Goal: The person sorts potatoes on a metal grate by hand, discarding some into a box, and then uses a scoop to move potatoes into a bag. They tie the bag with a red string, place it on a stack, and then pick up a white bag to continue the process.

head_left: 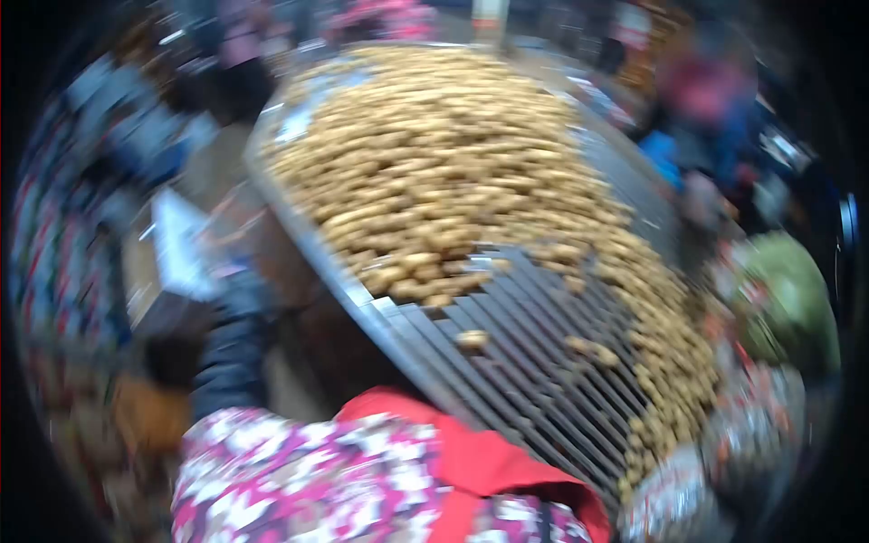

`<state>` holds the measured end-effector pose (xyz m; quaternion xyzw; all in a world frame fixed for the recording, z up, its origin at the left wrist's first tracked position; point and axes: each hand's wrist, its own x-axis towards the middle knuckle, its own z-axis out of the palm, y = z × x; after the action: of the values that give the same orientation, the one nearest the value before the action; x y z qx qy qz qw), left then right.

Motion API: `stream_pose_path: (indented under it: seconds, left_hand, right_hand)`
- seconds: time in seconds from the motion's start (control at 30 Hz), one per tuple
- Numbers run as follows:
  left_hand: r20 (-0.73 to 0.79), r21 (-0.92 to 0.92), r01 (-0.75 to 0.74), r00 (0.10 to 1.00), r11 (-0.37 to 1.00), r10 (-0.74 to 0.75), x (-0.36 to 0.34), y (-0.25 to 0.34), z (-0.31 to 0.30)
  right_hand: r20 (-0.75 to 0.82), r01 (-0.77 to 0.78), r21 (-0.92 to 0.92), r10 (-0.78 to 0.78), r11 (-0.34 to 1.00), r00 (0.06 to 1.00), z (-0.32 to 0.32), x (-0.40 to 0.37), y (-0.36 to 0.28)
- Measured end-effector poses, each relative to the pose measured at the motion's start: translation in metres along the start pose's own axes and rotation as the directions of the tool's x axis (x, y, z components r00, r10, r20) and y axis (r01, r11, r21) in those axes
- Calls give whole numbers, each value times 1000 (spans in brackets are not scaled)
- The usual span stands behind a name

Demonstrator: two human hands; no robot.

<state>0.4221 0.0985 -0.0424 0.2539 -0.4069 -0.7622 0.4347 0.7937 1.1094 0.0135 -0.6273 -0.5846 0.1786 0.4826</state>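
Strong motion blur smears the whole head view. On the left, a dark quilted sleeve (233,348) reaches forward beside a patterned white and purple garment (308,471) with a red apron (493,466). At its end is what appears to be my left hand (231,237), near a white box-like thing (181,244). Its fingers are too smeared to show a grip. My right hand is not visible. A large heap of potatoes (434,163) covers much of a metal sorting table (317,253) in front of the apron, and several loose ones lie on its dark slats (534,353).
At the right edge are a rounded green shape (787,299) and clear bags with orange print (756,421). Striped sacks (68,244) stand at the far left. Blurred people appear behind the table, one in pink (385,18).
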Motion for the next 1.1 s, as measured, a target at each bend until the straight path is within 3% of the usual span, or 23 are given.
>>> stream_pose_path:
  seconds: [0.1, 0.17, 0.23, 0.3, 0.37, 0.4, 0.43, 0.47, 0.5, 0.53, 0.57, 0.6, 0.63, 0.67, 0.73, 0.77, 0.8, 0.83, 0.9, 0.97, 1.03, 1.07, 1.1]
  left_hand:
    - [31, 88, 16, 999, 996, -19, 144, 17, -28]
    - [-10, 147, 22, 1000, 989, -20, 203, 2, 20]
    - [-11, 180, 37, 999, 983, -35, 220, -21, 71]
    - [39, 189, 44, 998, 981, -52, 222, -51, 117]
    - [174, 179, 83, 978, 980, -114, 202, -111, 164]
    - [264, 172, 126, 950, 977, -169, 171, -148, 195]
    - [366, 173, 171, 903, 970, -224, 131, -178, 225]
    - [641, 231, -12, 754, 973, -143, 100, -214, 245]
    - [776, 181, -14, 617, 983, -134, 43, -227, 284]
    - [931, 147, -770, 320, 621, 177, -56, -206, 323]
    - [957, 182, -563, 290, 806, -13, -148, -150, 361]
    - [981, 109, -621, 194, 776, 18, -197, -142, 380]
    - [985, 137, -515, 160, 846, -63, -242, -133, 392]
    - [990, 132, -479, 99, 868, -95, -278, -124, 403]
    - [988, 115, -427, -40, 897, -146, -333, -115, 413]
    - [979, 103, -413, -117, 905, -164, -352, -116, 417]
    - [975, 81, -388, -161, 918, -154, -371, -122, 415]
    - [969, 58, -361, -205, 931, -140, -387, -128, 410]
    - [928, 174, -247, -283, 953, -243, -411, -127, 402]
    - [919, 86, -228, -357, 970, -166, -425, -133, 405]
    - [920, -22, -238, -386, 971, -74, -432, -126, 424]
    - [921, -62, -234, -389, 970, -35, -436, -127, 437]
    - [922, -98, -242, -387, 965, -3, -439, -124, 453]
  right_hand:
    - [-178, 46, 178, -14, 983, 984, -48, 46, -1]
    - [-200, 127, 311, -66, 942, 978, -57, 54, -26]
    - [-212, 210, 367, -138, 906, 968, -57, 34, -84]
    - [-221, 394, 261, -342, 881, 913, -40, 11, -146]
    - [-182, 504, 444, -476, 741, 861, -17, 5, -183]
    - [-124, 543, 428, -548, 723, 827, -9, -16, -221]
    - [-63, 582, 416, -617, 698, 784, -6, -44, -264]
    - [-26, 664, 336, -698, 668, 715, -1, -60, -296]
    - [19, 739, 259, -768, 622, 640, 8, -72, -318]
    - [34, 788, 306, -834, 534, 551, 24, -82, -333]
    - [44, 825, 352, -888, 442, 457, 38, -92, -347]
    - [161, 791, 385, -879, 475, 449, 45, -104, -361]
    - [145, 775, 469, -903, 423, 405, 67, -109, -364]
    - [268, 720, 473, -862, 507, 431, 81, -118, -373]
    - [459, 374, 592, -680, 714, 572, 122, -129, -377]
    - [473, 444, 543, -696, 713, 540, 141, -135, -383]
    - [618, 39, 608, -503, 793, 605, 172, -125, -378]
    - [763, -372, 571, -306, 732, 569, 199, -115, -376]
    - [813, -272, 331, -127, 904, 568, 217, -131, -410]
    - [860, -462, 378, -119, 802, 497, 257, -121, -414]
    - [862, -488, 448, -218, 749, 457, 279, -121, -427]
    - [881, -558, 465, -293, 687, 372, 280, -123, -435]
    - [882, -422, 451, -319, 787, 347, 280, -125, -441]
